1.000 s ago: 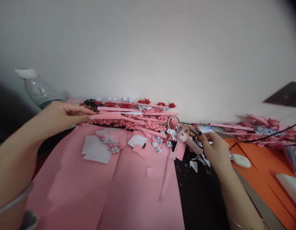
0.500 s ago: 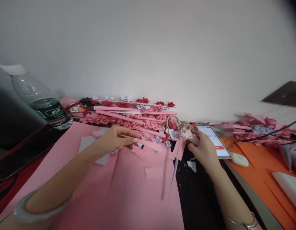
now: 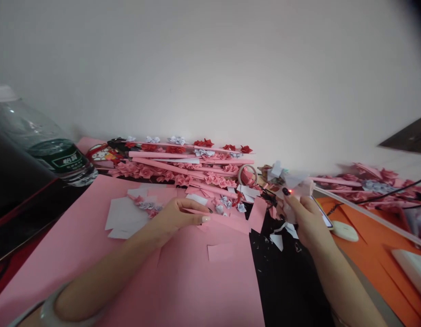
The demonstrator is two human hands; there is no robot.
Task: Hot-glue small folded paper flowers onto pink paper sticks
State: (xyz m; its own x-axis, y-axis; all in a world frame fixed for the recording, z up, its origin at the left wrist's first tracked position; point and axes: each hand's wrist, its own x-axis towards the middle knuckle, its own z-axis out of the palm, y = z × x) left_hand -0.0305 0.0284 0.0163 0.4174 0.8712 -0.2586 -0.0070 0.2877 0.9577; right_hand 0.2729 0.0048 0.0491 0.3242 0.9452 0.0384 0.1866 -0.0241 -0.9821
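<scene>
My left hand [image 3: 178, 213] pinches a folded pink paper strip [image 3: 231, 223] between thumb and fingers, above a large pink sheet [image 3: 197, 281]. My right hand [image 3: 306, 215] is wrapped round a pale hot glue gun [image 3: 301, 187] with a small red light on it. A long translucent glue stick [image 3: 363, 209] sticks out of its back towards the right. The gun's nozzle is hard to make out against the clutter. Near the left hand lie white paper pieces [image 3: 123, 215] and a row of small pink and white paper flowers [image 3: 145, 205].
Pink paper stems with flowers [image 3: 169, 165] lie along the wall. A tape roll [image 3: 247, 176] stands beside them. At the left is a water bottle [image 3: 57, 154]. To the right are a partly hidden phone [image 3: 324, 215], a white earbud case [image 3: 345, 230] and orange paper [image 3: 363, 259].
My right hand has lifted the glue gun and turned it, so the glue stick swings from pointing towards me to pointing right. My left hand, still holding the pink strip, has shifted slightly right and down.
</scene>
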